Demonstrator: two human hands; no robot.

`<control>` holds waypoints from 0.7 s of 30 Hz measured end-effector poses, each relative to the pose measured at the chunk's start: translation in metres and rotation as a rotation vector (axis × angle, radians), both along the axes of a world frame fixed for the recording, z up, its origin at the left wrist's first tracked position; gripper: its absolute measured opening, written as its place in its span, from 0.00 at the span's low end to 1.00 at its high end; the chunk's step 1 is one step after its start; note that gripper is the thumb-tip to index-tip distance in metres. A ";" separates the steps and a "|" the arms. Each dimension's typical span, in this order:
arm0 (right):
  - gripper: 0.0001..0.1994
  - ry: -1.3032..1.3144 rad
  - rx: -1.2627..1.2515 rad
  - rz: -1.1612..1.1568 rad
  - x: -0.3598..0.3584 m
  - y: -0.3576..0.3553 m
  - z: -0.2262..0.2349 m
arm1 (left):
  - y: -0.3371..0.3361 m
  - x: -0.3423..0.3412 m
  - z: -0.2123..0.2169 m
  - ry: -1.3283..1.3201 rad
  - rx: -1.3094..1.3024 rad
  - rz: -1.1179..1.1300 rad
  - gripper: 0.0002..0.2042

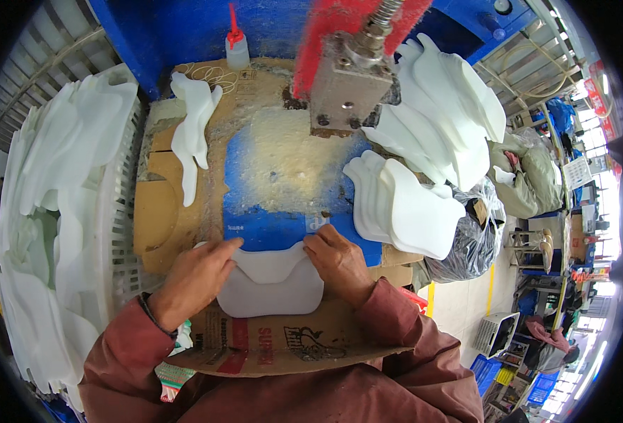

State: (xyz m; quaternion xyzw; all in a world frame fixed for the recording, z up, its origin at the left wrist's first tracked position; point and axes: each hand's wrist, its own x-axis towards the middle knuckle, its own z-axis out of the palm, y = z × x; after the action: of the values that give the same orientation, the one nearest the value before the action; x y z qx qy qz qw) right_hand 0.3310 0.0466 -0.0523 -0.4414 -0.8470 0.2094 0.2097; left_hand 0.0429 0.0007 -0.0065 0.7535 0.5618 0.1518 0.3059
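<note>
Near the front edge of the blue board (255, 233), two overlapping white shaped sheets (271, 297) lie low in front of me. My left hand (197, 276) pinches the upper left corner of the top sheet, thumb and fingers together. On the other side, my right hand (340, 264) grips its upper right corner, with the fingers curled over the edge. Pale yellow dust covers the middle of the board. Above it hangs a metal machine head (348, 95) on a red arm. A brown cardboard flap (269, 338) sits between the sheets and my body.
A white crate (125, 233) full of curved white sheets stands at left. On the right are a stack of small sheets (421, 218) and a pile of larger ones (452, 106). White offcuts (192, 127) and a red-nozzled bottle (237, 51) lie farther back. A plastic bag (470, 243) sits beyond the stack.
</note>
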 end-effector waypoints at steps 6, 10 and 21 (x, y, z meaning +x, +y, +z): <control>0.09 0.023 -0.013 -0.108 0.001 -0.003 0.010 | 0.007 0.045 -0.001 0.040 0.075 -0.364 0.22; 0.09 0.237 -0.232 -0.236 0.019 -0.008 0.018 | 0.009 0.053 -0.014 0.064 0.121 -0.383 0.21; 0.07 0.419 -0.413 -0.418 0.036 -0.014 -0.003 | 0.007 0.053 -0.022 0.045 0.096 -0.334 0.18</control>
State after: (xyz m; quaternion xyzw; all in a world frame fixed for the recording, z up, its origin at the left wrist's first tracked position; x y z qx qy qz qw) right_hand 0.3666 0.0326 -0.0551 -0.5854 -0.6169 0.4147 0.3236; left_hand 0.0963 0.0074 -0.0288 0.8534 0.4276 0.1085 0.2778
